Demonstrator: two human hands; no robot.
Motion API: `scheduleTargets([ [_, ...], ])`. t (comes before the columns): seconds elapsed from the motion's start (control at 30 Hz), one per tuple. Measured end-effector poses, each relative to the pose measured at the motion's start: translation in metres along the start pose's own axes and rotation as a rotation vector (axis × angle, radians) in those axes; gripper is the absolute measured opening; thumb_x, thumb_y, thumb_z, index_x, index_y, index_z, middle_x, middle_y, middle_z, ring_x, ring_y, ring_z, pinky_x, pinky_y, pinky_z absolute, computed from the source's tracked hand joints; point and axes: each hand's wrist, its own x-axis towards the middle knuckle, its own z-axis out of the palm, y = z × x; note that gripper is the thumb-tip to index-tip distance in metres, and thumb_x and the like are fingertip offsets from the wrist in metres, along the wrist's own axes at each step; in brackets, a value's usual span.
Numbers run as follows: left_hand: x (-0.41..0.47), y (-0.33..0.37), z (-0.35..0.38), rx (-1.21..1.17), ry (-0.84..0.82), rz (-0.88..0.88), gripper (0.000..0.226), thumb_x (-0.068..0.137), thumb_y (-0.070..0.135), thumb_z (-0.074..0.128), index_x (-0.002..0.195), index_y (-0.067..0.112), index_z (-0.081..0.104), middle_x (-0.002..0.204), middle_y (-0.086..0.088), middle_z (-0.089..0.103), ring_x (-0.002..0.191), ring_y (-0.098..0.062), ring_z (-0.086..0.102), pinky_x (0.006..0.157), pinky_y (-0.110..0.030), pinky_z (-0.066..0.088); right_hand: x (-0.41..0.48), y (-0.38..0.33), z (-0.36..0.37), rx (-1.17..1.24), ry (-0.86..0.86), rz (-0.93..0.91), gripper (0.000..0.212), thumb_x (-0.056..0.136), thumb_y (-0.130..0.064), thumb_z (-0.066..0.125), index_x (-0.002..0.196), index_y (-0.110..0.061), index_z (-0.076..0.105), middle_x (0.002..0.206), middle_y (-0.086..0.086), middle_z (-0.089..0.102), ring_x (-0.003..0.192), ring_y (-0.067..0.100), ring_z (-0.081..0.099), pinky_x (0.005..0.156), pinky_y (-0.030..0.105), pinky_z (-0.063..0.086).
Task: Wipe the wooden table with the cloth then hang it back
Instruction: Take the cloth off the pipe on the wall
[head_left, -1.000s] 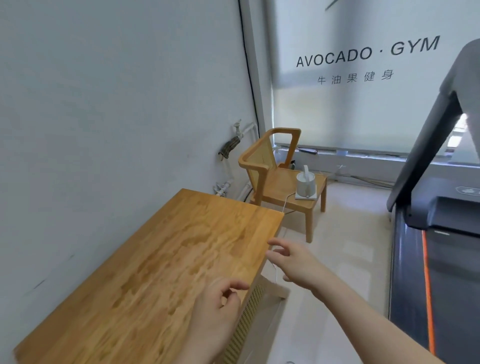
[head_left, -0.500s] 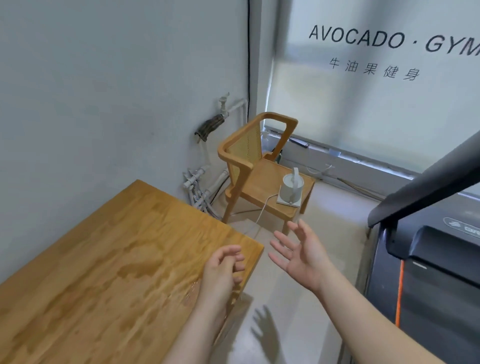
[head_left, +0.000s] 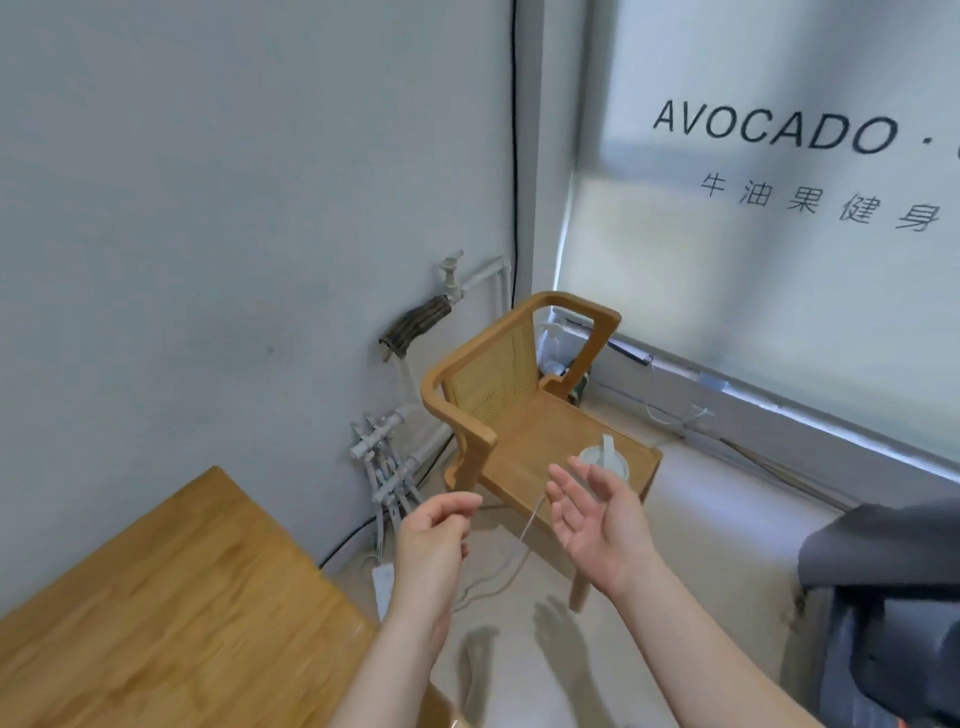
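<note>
The wooden table (head_left: 171, 613) fills the lower left, against the white wall. A dark striped cloth (head_left: 413, 326) hangs over a white pipe on the wall, beyond the table's far end. My left hand (head_left: 434, 535) is raised past the table's corner with its fingers loosely curled and nothing in it. My right hand (head_left: 597, 512) is beside it, palm turned inward, fingers spread, empty. Both hands are well below and to the right of the cloth.
A wooden chair (head_left: 524, 415) stands in the corner with a white kettle (head_left: 605, 460) on its seat and a cord trailing to the floor. White pipes (head_left: 384, 462) cluster low on the wall. A dark treadmill (head_left: 883, 597) is at the right.
The view has moved forward and turned toward the corner. Both hands have left the table's edge and risen toward the chair and the wall pipes. The right hand has spread its fingers.
</note>
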Motion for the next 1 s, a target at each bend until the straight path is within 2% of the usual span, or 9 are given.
scheduleTargets([
  [0.13, 0.048, 0.014, 0.061, -0.017, 0.045, -0.026, 0.03, 0.088, -0.005, 0.044, 0.089, 0.01, 0.07, 0.081, -0.004, 0.067, 0.069, -0.013, 0.054, 0.061, -0.026, 0.041, 0.057, -0.055, 0.021, -0.373, -0.086, 0.018, 0.024, 0.098, -0.017, 0.05, 0.115, -0.017, 0.067, 0.105, 0.002, 0.075, 0.109, 0.017, 0.063, 0.086, 0.033, 0.048],
  [0.27, 0.089, 0.041, 0.099, -0.033, 0.089, 0.006, 0.028, 0.091, -0.002, 0.041, 0.092, 0.009, 0.067, 0.072, -0.002, 0.065, 0.063, -0.014, 0.054, 0.058, -0.026, 0.041, 0.107, -0.102, 0.06, -0.492, -0.21, 0.032, 0.029, 0.098, -0.01, 0.044, 0.118, -0.019, 0.063, 0.112, 0.003, 0.072, 0.106, 0.02, 0.066, 0.093, 0.037, 0.051],
  [0.5, 0.188, 0.07, 0.112, -0.204, 0.237, -0.063, 0.027, 0.091, -0.002, 0.039, 0.098, 0.007, 0.064, 0.069, -0.006, 0.063, 0.055, -0.012, 0.052, 0.052, -0.023, 0.039, 0.201, -0.121, 0.123, -0.517, -0.357, 0.215, 0.029, 0.1, -0.007, 0.039, 0.119, -0.008, 0.061, 0.104, 0.012, 0.074, 0.085, 0.022, 0.072, 0.073, 0.032, 0.053],
  [0.57, 0.226, 0.069, 0.107, -0.217, 0.274, -0.093, 0.026, 0.089, -0.003, 0.041, 0.095, 0.006, 0.065, 0.074, -0.007, 0.063, 0.056, -0.011, 0.05, 0.051, -0.022, 0.038, 0.235, -0.115, 0.142, -0.492, -0.324, 0.243, 0.028, 0.099, -0.006, 0.04, 0.119, -0.007, 0.061, 0.104, 0.012, 0.074, 0.09, 0.023, 0.071, 0.071, 0.031, 0.054],
  [0.63, 0.271, 0.065, 0.099, -0.23, 0.315, -0.106, 0.027, 0.089, -0.003, 0.042, 0.092, 0.008, 0.067, 0.079, -0.008, 0.062, 0.059, -0.012, 0.049, 0.05, -0.021, 0.038, 0.273, -0.105, 0.162, -0.47, -0.272, 0.254, 0.027, 0.099, -0.008, 0.042, 0.119, -0.009, 0.061, 0.108, 0.012, 0.073, 0.1, 0.026, 0.069, 0.078, 0.034, 0.054],
  [0.73, 0.351, 0.056, 0.085, -0.244, 0.352, -0.132, 0.027, 0.089, -0.001, 0.043, 0.093, 0.009, 0.067, 0.081, -0.008, 0.062, 0.067, -0.016, 0.051, 0.058, -0.026, 0.041, 0.335, -0.086, 0.2, -0.436, -0.2, 0.263, 0.023, 0.1, -0.013, 0.047, 0.118, -0.01, 0.059, 0.116, 0.013, 0.069, 0.099, 0.025, 0.067, 0.083, 0.036, 0.053],
  [0.8, 0.408, 0.051, 0.075, -0.262, 0.38, -0.158, 0.027, 0.09, 0.0, 0.042, 0.097, 0.008, 0.067, 0.084, -0.008, 0.064, 0.074, -0.02, 0.053, 0.066, -0.032, 0.043, 0.379, -0.069, 0.229, -0.398, -0.159, 0.301, 0.023, 0.098, -0.015, 0.053, 0.118, -0.009, 0.059, 0.119, 0.014, 0.065, 0.098, 0.027, 0.065, 0.078, 0.036, 0.054],
  [0.87, 0.457, 0.045, 0.065, -0.259, 0.417, -0.204, 0.028, 0.093, 0.003, 0.042, 0.101, 0.012, 0.067, 0.091, -0.005, 0.067, 0.083, -0.018, 0.058, 0.071, -0.029, 0.046, 0.421, -0.052, 0.254, -0.394, -0.118, 0.341, 0.019, 0.097, -0.018, 0.055, 0.112, -0.008, 0.059, 0.118, 0.016, 0.062, 0.101, 0.029, 0.064, 0.075, 0.037, 0.053],
  [1.0, 0.543, 0.03, 0.047, -0.21, 0.397, -0.254, 0.025, 0.094, 0.012, 0.046, 0.108, 0.022, 0.066, 0.112, -0.001, 0.064, 0.106, -0.017, 0.058, 0.091, -0.035, 0.05, 0.494, -0.02, 0.291, -0.402, -0.071, 0.423, 0.015, 0.099, -0.023, 0.051, 0.095, -0.01, 0.057, 0.115, 0.017, 0.058, 0.106, 0.031, 0.059, 0.091, 0.043, 0.049],
])
